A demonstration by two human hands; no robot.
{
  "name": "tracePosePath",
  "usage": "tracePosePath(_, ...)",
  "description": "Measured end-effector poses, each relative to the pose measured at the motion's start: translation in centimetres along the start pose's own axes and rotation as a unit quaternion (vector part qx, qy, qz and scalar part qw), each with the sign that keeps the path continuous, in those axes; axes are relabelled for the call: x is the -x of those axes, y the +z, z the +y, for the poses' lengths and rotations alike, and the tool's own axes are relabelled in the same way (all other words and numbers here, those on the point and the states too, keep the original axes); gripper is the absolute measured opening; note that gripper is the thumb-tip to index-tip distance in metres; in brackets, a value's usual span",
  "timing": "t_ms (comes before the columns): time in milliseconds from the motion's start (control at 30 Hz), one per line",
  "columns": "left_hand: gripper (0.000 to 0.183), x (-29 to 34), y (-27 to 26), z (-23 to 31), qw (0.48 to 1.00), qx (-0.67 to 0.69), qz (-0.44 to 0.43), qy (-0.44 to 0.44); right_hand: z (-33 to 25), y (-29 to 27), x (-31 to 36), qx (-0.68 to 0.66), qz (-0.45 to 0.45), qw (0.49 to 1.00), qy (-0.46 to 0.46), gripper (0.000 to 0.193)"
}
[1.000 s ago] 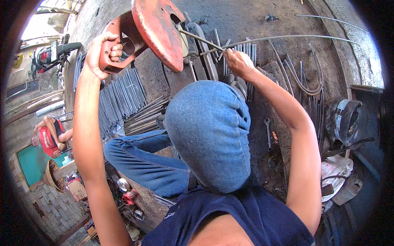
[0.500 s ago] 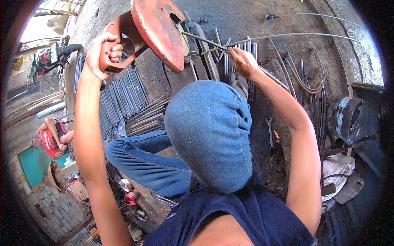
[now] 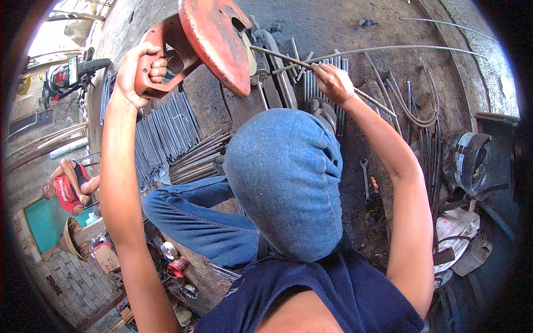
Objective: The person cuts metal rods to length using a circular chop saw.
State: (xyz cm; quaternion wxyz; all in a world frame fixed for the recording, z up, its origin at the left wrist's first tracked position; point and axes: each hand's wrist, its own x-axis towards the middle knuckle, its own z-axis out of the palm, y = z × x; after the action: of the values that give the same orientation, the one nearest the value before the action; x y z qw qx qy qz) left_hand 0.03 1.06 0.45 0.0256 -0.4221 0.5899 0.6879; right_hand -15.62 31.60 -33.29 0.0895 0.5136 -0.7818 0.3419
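My left hand (image 3: 143,76) is wrapped round the handle of an orange cut-off saw (image 3: 214,41), whose paint on the round blade guard is worn. Part of the pale cutting disc (image 3: 248,54) shows beside the guard. A thin metal rod (image 3: 283,56) runs from near the disc to my right hand (image 3: 335,84), closed round it, and comes out behind the hand toward the lower right. The guard hides how the rod's far end meets the disc. Under it lies the saw's metal base (image 3: 277,72).
Many cut metal bars (image 3: 166,130) lie in rows on the left. A long curved rod (image 3: 388,48) stretches right. A spanner (image 3: 365,180) rests by my bent denim-clad knee (image 3: 283,183). Coiled strip (image 3: 469,161) sits far right. Another person (image 3: 69,186) is at the far left.
My right hand has shifted slightly right and down, drawing the rod with it. The saw has barely moved, and my left hand keeps its grip.
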Motion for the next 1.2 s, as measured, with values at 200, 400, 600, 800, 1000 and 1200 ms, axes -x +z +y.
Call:
tracePosePath(200,0.016,-0.1,-0.1,-0.1,1.0,0.003,0.001,0.004,-0.1,-0.4,0.0,0.014,-0.012,1.0,0.0,0.038)
tracePosePath(400,0.017,-0.4,-0.3,0.0,1.0,0.007,-0.01,-0.01,-0.1,0.0,-0.1,0.004,0.002,1.0,-0.012,0.041)
tracePosePath(600,0.018,-0.3,-0.3,-0.1,1.0,-0.008,0.003,0.0,-0.1,0.3,-0.2,-0.012,-0.004,1.0,0.001,0.039)
tracePosePath(800,0.019,-0.3,-0.3,0.0,1.0,-0.008,-0.007,-0.004,-0.8,0.4,0.2,-0.065,-0.05,0.995,0.053,0.02)
tracePosePath(1000,0.018,-0.4,-0.4,0.0,1.0,-0.002,-0.007,-0.008,-1.6,1.2,0.7,-0.089,-0.072,0.989,0.093,0.018)
tracePosePath(1200,0.018,-0.4,-0.5,0.1,1.0,0.01,-0.011,-0.013,-1.6,2.2,1.3,-0.104,-0.106,0.982,0.119,0.023)
